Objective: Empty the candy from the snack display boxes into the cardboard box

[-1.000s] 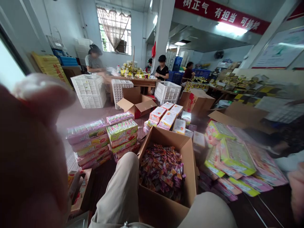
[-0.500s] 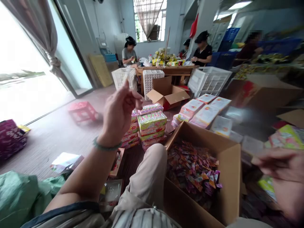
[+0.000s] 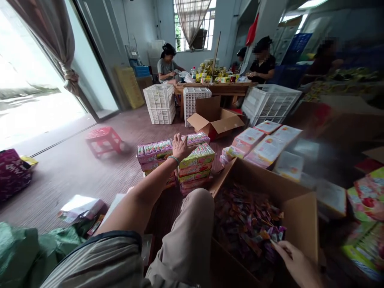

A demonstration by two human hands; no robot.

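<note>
My left hand point(image 3: 180, 147) reaches forward to the tops of the stacked candy boxes, its fingers spread and slightly bent over them. Green-topped boxes point(image 3: 196, 156) stand beside that hand on the right, and purple-topped boxes point(image 3: 154, 150) stand to its left. Small wrapped sachets show in rows in the open tops. My right hand point(image 3: 295, 262) is down inside a large cardboard carton point(image 3: 301, 216), its fingertips pinched at a sachet point(image 3: 275, 236) at the edge of a heap of loose purple and orange sachets point(image 3: 246, 220).
White-topped boxes point(image 3: 268, 148) lie beyond the carton, and an open carton point(image 3: 214, 120) stands ahead. A red stool point(image 3: 103, 140) is at left, near a green sack point(image 3: 18, 248). Colourful packs point(image 3: 369, 200) lie at right. Co-workers point(image 3: 168, 68) sit at a far table point(image 3: 231, 90).
My left hand has moved from raised in the air down onto the stacked boxes. My right hand has come left from the carton's outer side into the heap of sachets.
</note>
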